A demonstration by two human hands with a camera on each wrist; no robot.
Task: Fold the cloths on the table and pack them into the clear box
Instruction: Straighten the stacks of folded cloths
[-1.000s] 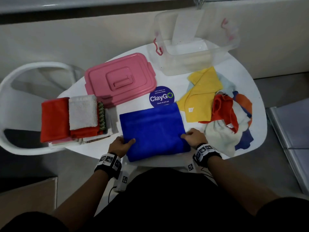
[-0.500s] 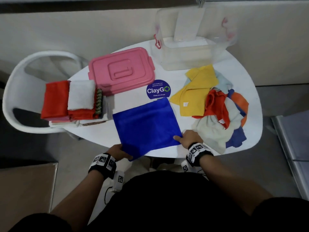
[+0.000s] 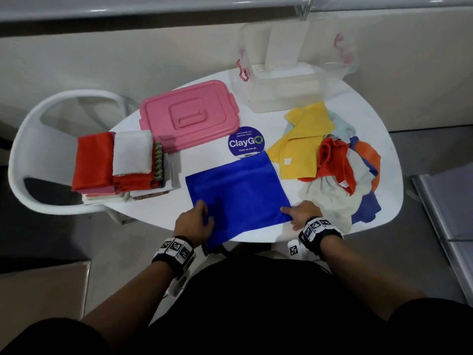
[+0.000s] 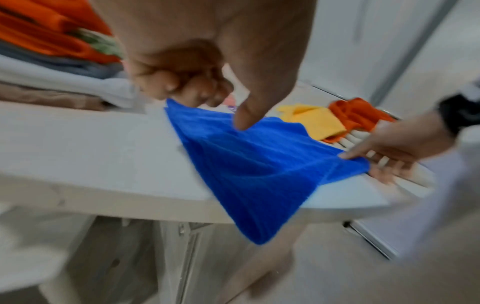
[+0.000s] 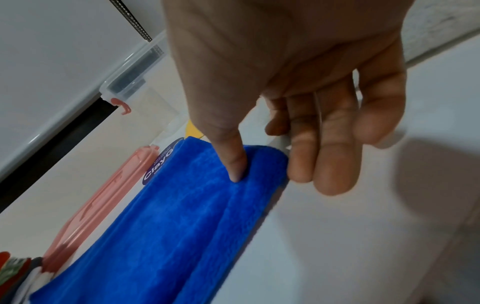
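Head looks down; wrists close, sharing blue cloth point(image 3: 238, 190).

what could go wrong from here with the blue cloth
The blue cloth has its near corner hanging over the table edge, so it may slide off if the grip slips. The right hand only pinches the cloth's edge between thumb and fingers while the left hand grips its side, so an uneven pull could skew the fold. The unfolded pile lies close on the right and could get snagged.

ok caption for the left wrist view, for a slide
Left hand grips the blue cloth by one corner while the right hand pinches the opposite corner at the table edge.
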